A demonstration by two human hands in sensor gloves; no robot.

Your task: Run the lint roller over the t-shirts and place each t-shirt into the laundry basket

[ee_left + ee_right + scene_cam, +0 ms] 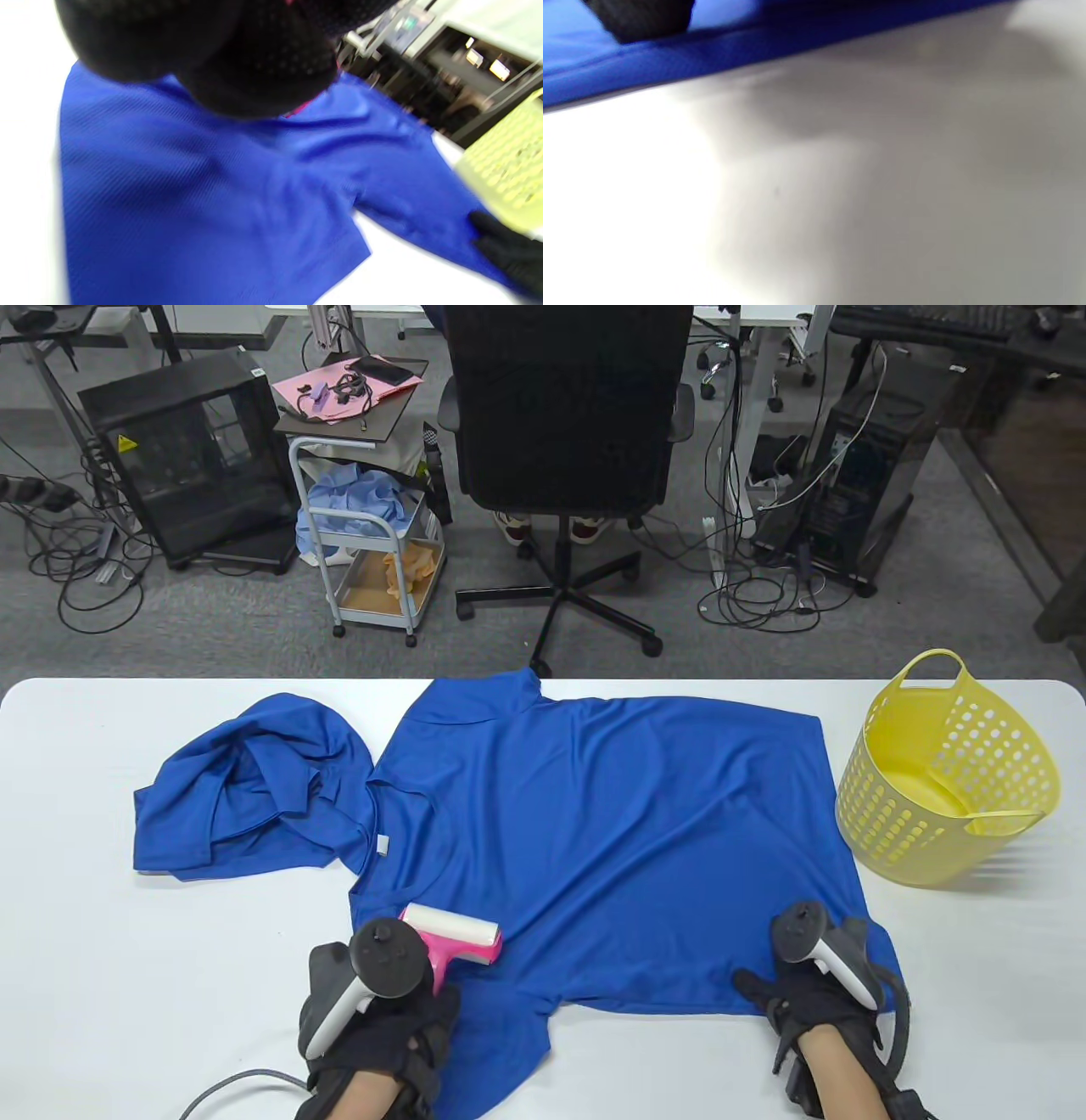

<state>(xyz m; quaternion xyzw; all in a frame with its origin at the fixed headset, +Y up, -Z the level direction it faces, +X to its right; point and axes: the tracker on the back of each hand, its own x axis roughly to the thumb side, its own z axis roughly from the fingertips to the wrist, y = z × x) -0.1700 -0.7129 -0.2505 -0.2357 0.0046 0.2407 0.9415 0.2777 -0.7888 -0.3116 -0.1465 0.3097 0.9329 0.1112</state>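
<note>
On the left of the white counter [76,899] a crumpled blue t-shirt [246,789] lies in a heap, not yet rolled as far as can be judged. Beside it, a second blue mesh-knit t-shirt [611,831] is spread flat. At its near left edge the left hand [382,1027] grips the pink-handled lint roller with a white sticky drum [454,937], the drum resting on the cloth. Further right, the right hand [806,1001] rests on the shirt's near right corner; whether its fingers pinch the cloth I cannot tell. At the far right stands the yellow perforated plastic laundry basket [882,806], apparently empty, so both shirts still await basketing.
</note>
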